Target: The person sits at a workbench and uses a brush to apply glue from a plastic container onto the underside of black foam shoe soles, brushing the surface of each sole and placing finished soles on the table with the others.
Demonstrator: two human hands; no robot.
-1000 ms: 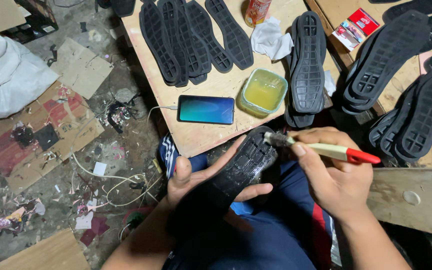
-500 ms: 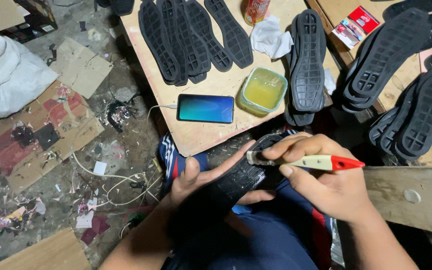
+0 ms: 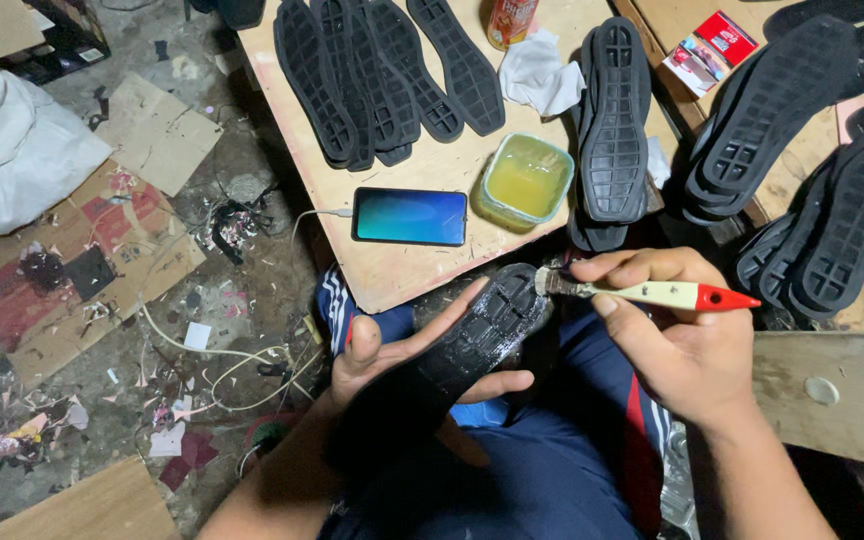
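Black shoe sole (image 3: pixel 472 340) rests tread-up over the lap, cradled in the left hand (image 3: pixel 392 365). Right hand (image 3: pixel 672 340) grips a red-tipped brush (image 3: pixel 652 293), bristles touching the sole's toe end, near the worktop (image 3: pixel 422 265) and glue tub (image 3: pixel 525 180).

Person is wearing dark navy track pants (image 3: pixel 542 470), a red stripe running down the right leg, white stripes showing at the left knee. Both hands bare: left hand (image 3: pixel 402 350), right hand (image 3: pixel 667 340). No sleeves, forearms uncovered.
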